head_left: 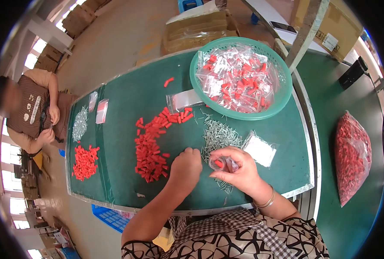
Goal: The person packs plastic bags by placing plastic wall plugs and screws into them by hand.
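My right hand (243, 172) holds a small clear plastic bag (219, 163) between thumb and fingers, its mouth held apart; a red piece shows inside. Just left of it is my left hand (187, 166), fingers curled in, and whatever they hold is hidden. Beyond my right hand lies a pile of silver screws (220, 134), some of them also scattered below it. To the left of my left hand spreads a heap of small red plastic plugs (149, 149). A stack of flat empty bags (259, 149) rests right of the screws.
A green basket (193, 80) of filled bags stands at the table's far right. Other clear bags (186, 99) lie beside it. Across the green table (118, 168), a person (34, 108) works near more screws (80, 123) and plugs (85, 162). A large sack (352, 157) lies at right.
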Tool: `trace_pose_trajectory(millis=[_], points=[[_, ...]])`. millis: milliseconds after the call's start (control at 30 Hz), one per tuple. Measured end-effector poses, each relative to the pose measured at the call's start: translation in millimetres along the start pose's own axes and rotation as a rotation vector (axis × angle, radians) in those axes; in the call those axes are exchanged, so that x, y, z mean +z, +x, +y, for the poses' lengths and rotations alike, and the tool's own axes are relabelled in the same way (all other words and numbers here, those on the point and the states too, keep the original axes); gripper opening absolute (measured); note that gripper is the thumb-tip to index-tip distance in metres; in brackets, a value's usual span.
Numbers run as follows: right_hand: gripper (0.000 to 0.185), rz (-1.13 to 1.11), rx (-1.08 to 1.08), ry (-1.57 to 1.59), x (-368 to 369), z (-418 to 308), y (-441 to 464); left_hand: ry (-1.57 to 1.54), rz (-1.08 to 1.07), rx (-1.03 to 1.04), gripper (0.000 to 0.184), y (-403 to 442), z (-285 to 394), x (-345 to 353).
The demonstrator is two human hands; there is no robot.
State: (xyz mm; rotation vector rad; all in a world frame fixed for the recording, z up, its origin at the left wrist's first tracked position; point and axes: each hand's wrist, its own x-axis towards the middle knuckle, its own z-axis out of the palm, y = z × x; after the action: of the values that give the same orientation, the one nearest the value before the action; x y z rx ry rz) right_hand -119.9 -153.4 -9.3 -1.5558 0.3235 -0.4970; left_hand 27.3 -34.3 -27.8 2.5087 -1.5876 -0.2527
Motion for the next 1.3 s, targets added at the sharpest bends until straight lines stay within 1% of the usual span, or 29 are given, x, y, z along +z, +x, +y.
trace_pose_trajectory(millis=[67,167,267,367,467,567,633,667,767,867,967,1067,1167,1267,1300], points=[[0.046,0.019,-0.017,0.027,1,2,-1,-0.064,0.034,-0.032,0.01,-1,-15,6],[0.047,0.023,0.009,0.033,0,-2,0,-0.491,0.036,-0.132,0.007,-5,-20,-12],[0.048,0.038,-0.025,-0.001,-3,-5,0,-0.611,0.085,-0.209,0.008,-11,-21,-10],[0.048,0.036,-0.026,-0.042,-6,-12,2,-0.529,0.174,-0.066,0.008,-9,-16,-8],[0.047,0.041,0.044,-0.002,-5,-10,1,-0.227,0.246,0.18,0.008,-3,-13,-2],[0.048,0.034,0.006,-0.008,-6,-7,2,-0.045,0.183,0.326,0.01,1,-13,-2],[0.046,0.068,-0.027,-0.005,-4,-5,4,0.04,0.134,0.388,0.012,3,-10,-10],[0.046,0.085,-0.042,-0.003,-3,-3,4,0.082,0.108,0.418,0.013,3,-8,-13],[0.049,0.027,0.044,0.01,-4,2,1,0.129,0.09,0.456,0.015,7,-6,-15],[0.048,0.009,0.044,-0.028,-4,-3,2,0.233,0.011,0.491,0.012,10,-1,-20],[0.047,0.022,-0.004,0.044,-4,5,1,0.217,0.05,0.427,0.008,11,-5,-11],[0.047,0.01,0.024,0.05,-5,2,3,-0.156,0.086,0.308,0.006,12,-26,-1],[0.047,0.02,0.021,0.03,-5,2,3,-0.751,0.101,-0.088,0.008,-1,-23,-9],[0.045,-0.002,0.01,-0.046,-3,0,4,-0.872,0.179,-0.137,0.014,-14,-13,-31],[0.046,0.006,-0.011,-0.061,-2,0,5,-0.872,0.226,-0.072,0.016,-16,-7,-41]])
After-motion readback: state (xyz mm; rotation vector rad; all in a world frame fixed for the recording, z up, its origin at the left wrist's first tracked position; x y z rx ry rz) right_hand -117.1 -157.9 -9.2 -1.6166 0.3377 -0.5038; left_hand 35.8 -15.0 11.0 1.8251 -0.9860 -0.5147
